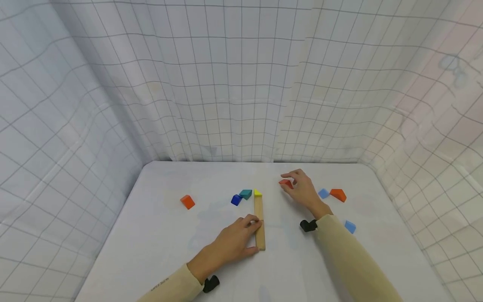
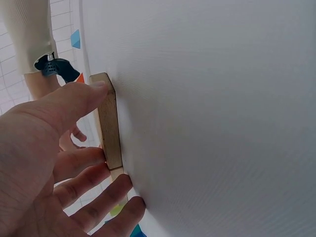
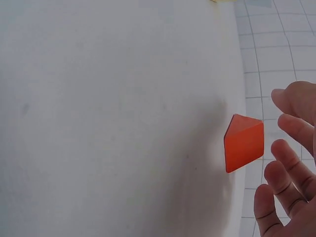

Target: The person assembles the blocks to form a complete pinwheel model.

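Observation:
In the head view, two narrow wooden strips lie end to end, the far strip (image 1: 258, 208) meeting a small yellow triangular block (image 1: 258, 193) at its top. My left hand (image 1: 235, 239) pinches the near wooden strip (image 2: 109, 126) lengthwise, thumb at its near end and index finger by the joint between the strips. The other fingertips touch the white table beside it. My right hand (image 1: 302, 191) hovers around a red-orange block (image 3: 244, 145) at the back of the table. Its fingers are spread and loosely bent, with a gap to the block in the right wrist view.
Left of the strips lie a teal block (image 1: 246, 193), a dark blue block (image 1: 236, 200) and an orange block (image 1: 187, 201). Beyond my right hand are an orange trapezoid (image 1: 338, 194) and light blue pieces (image 1: 350, 226). Gridded white curtains (image 1: 241, 84) surround the table.

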